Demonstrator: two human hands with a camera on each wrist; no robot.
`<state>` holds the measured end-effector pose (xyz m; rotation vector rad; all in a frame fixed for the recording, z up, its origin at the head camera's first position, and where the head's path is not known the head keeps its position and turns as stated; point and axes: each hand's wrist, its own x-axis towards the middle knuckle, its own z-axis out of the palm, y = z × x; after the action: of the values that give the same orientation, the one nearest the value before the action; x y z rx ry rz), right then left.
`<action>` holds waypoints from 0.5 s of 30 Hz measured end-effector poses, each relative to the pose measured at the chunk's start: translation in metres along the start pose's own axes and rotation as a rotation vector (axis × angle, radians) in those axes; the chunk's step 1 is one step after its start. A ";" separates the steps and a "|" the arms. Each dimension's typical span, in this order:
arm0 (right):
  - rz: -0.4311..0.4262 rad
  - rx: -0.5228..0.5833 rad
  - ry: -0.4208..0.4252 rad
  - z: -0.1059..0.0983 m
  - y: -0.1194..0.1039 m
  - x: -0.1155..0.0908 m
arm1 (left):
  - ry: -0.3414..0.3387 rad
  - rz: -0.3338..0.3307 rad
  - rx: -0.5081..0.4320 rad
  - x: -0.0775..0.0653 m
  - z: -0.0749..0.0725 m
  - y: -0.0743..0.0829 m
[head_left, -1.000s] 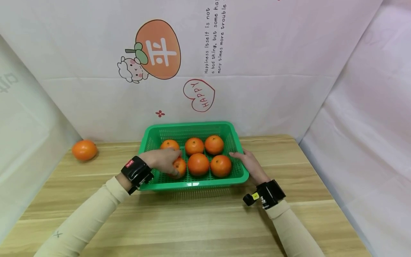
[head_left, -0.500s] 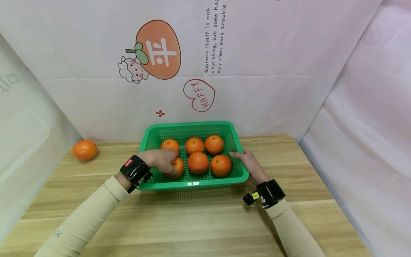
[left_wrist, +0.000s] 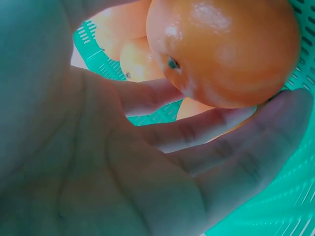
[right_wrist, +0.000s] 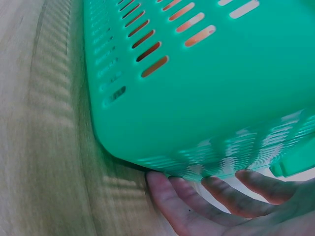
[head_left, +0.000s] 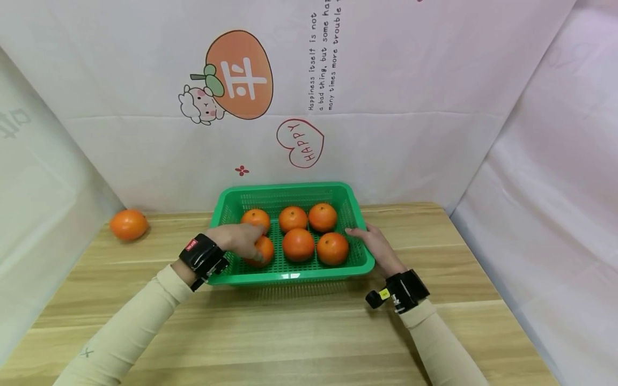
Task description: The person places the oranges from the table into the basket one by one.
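A green plastic basket point(head_left: 289, 277) with slotted walls holds several oranges. My left hand point(head_left: 238, 239) reaches in over its left side and grips the front-left orange point(head_left: 265, 249). In the left wrist view the fingers curve under that orange point(left_wrist: 226, 49), and the thumb lies on its far side, partly out of frame. Another orange point(head_left: 256, 217) sits right behind the hand. At the basket's right end my right hand point(head_left: 380, 250) holds the side, thumb over the rim. In the right wrist view its fingertips point(right_wrist: 162, 184) press the outer wall low down.
One more orange point(head_left: 128, 225) lies on the wooden table point(head_left: 299, 332) at the back left, outside the basket. White printed cloth point(head_left: 410, 134) stands behind the basket and along both sides.
My left hand has shifted slightly left inside the basket, and the front-left orange has moved left with it, away from its neighbour. My right hand and the basket have stayed put.
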<state>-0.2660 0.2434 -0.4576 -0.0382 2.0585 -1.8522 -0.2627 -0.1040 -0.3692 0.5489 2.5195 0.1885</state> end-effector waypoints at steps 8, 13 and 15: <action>-0.007 -0.003 -0.007 0.000 0.001 0.000 | -0.013 -0.002 -0.008 0.001 0.001 -0.003; -0.007 -0.001 -0.007 0.000 0.000 0.000 | -0.015 -0.003 -0.019 0.000 0.001 -0.003; -0.009 -0.001 -0.007 0.001 -0.001 0.000 | -0.011 0.000 -0.020 -0.001 0.001 -0.004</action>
<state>-0.2661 0.2427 -0.4569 -0.0548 2.0576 -1.8543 -0.2631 -0.1077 -0.3703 0.5408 2.5047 0.2098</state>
